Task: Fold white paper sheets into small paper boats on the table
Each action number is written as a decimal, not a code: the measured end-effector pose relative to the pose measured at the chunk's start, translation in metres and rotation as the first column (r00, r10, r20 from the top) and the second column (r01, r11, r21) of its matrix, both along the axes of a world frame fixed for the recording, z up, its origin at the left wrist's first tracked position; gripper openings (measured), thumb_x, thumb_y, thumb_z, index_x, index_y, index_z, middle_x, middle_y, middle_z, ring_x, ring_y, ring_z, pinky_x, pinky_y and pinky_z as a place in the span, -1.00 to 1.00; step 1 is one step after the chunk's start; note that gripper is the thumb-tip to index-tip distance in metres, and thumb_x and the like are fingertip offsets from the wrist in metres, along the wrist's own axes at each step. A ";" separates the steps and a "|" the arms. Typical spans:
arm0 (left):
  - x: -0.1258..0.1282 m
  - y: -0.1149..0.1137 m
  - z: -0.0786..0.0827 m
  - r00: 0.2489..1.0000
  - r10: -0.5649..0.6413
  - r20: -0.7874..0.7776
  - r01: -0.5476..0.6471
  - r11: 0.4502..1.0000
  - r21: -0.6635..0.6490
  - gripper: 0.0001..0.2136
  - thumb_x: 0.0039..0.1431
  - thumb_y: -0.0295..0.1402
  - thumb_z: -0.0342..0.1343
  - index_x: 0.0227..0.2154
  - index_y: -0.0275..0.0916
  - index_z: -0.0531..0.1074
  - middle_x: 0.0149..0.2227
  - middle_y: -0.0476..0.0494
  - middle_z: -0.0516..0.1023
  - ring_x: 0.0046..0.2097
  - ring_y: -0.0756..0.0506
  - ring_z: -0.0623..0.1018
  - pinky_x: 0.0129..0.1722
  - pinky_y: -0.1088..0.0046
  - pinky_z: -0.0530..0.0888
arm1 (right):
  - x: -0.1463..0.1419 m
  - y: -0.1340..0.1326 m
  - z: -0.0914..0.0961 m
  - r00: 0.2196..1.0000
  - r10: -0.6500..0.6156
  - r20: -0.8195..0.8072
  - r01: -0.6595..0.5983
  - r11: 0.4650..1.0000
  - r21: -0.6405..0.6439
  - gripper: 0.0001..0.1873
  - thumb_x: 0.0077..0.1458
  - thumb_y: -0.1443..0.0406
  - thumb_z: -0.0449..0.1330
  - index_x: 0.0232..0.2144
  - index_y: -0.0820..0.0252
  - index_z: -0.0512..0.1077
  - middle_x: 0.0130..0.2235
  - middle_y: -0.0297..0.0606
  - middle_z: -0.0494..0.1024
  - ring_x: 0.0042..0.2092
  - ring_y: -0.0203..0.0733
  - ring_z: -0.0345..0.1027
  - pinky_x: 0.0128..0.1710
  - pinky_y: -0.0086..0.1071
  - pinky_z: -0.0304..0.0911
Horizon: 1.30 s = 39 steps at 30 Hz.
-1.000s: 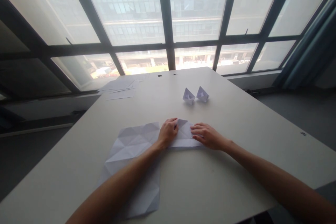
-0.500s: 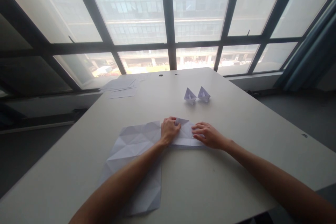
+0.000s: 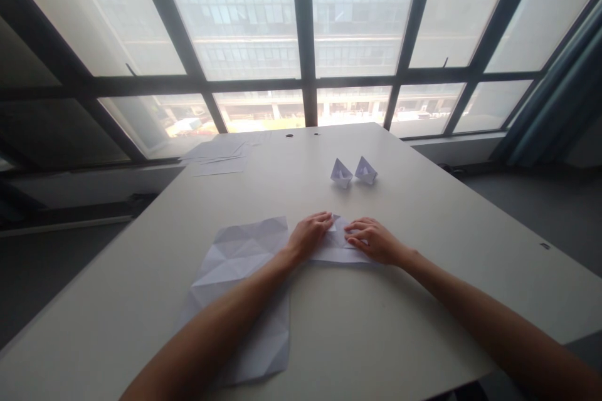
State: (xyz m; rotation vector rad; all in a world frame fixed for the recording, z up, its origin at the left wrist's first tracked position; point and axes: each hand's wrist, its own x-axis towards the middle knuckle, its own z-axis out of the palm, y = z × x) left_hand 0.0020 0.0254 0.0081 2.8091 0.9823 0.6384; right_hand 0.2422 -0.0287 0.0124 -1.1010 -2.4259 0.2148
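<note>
A partly folded sheet of white paper [image 3: 341, 254] lies on the table between my two hands, its upper edge folded in toward a point. My left hand [image 3: 310, 232] lies over its left side, fingers stretched out and pressing on a folded flap. On the right side of this sheet rests my right hand [image 3: 376, 241], its fingers spread and fairly flat. The palms hide both ends of the sheet. Under my left forearm is a larger unfolded sheet of paper [image 3: 244, 250] with many creases.
Two folded paper boats [image 3: 341, 174] stand beyond my hands, side by side. Loose flat sheets [image 3: 219, 156] lie at the far left of the white table [image 3: 423, 313]. Tall windows [image 3: 352, 12] rise behind it, with a blue curtain [image 3: 555, 88] at the right.
My left hand has shifted right and turned palm down over the flap, folding the left corner inward. The right hand has hardly moved.
</note>
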 end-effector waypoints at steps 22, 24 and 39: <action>0.005 -0.007 0.002 0.951 -0.289 -0.105 0.297 0.953 0.059 -0.71 0.23 -0.54 0.00 0.00 -0.28 0.38 0.11 -0.24 0.45 0.20 -0.11 0.39 0.22 0.35 0.32 | 0.001 0.004 -0.008 0.996 0.021 -0.088 -0.018 0.999 0.034 -0.79 0.25 0.27 0.14 -0.22 0.04 0.59 -0.07 -0.23 0.59 -0.04 -0.10 0.40 0.04 -0.17 0.27; 0.006 -0.008 0.002 0.959 -0.254 -0.126 0.265 0.961 0.077 -0.70 0.23 -0.55 0.00 0.01 -0.30 0.37 0.12 -0.26 0.44 0.20 -0.12 0.39 0.22 0.34 0.32 | 0.001 0.004 -0.008 0.995 0.023 -0.095 -0.020 0.999 0.035 -0.79 0.24 0.28 0.14 -0.23 0.04 0.60 -0.07 -0.23 0.59 -0.04 -0.10 0.40 0.04 -0.17 0.27; 0.010 -0.008 -0.003 0.948 -0.281 -0.148 0.297 0.950 0.100 -0.70 0.28 -0.56 -0.09 0.05 -0.33 0.32 0.12 -0.29 0.43 0.23 -0.10 0.36 0.25 0.33 0.29 | 0.001 0.016 -0.009 0.991 -0.045 -0.127 0.040 0.998 -0.038 -0.70 0.26 0.30 0.07 -0.03 0.06 0.51 -0.13 -0.21 0.58 -0.09 -0.13 0.40 -0.04 -0.28 0.29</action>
